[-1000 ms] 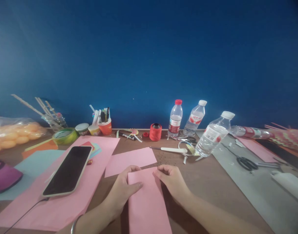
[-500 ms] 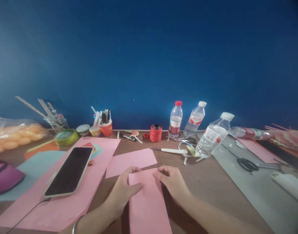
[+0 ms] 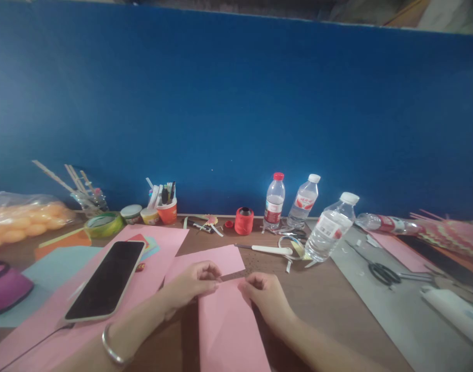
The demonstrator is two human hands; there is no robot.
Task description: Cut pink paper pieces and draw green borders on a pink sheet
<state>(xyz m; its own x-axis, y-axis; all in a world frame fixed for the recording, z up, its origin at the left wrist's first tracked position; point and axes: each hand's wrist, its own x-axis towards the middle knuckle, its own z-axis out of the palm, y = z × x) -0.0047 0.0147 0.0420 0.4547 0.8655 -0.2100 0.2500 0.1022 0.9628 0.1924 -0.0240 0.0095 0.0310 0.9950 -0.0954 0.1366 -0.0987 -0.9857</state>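
Observation:
A long pink paper strip [image 3: 231, 330] lies on the wooden table in front of me, its far edge lifted a little. My left hand [image 3: 190, 284] pinches that far edge at its left corner, fingers closed on the paper. My right hand [image 3: 265, 297] pinches the same edge at its right corner, fingers curled. A second pink sheet [image 3: 217, 258] lies flat just behind the hands.
A black phone [image 3: 107, 279] rests on a large pink sheet [image 3: 85, 315] at left. A white-handled knife [image 3: 269, 249], an orange thread spool [image 3: 244, 221], water bottles [image 3: 329, 227], a cup of pens [image 3: 166, 206] and scissors [image 3: 383, 271] stand behind and right.
The hands went from pressing the strip flat to pinching and lifting its far edge. The camera tilted upward, so the table sits lower in view.

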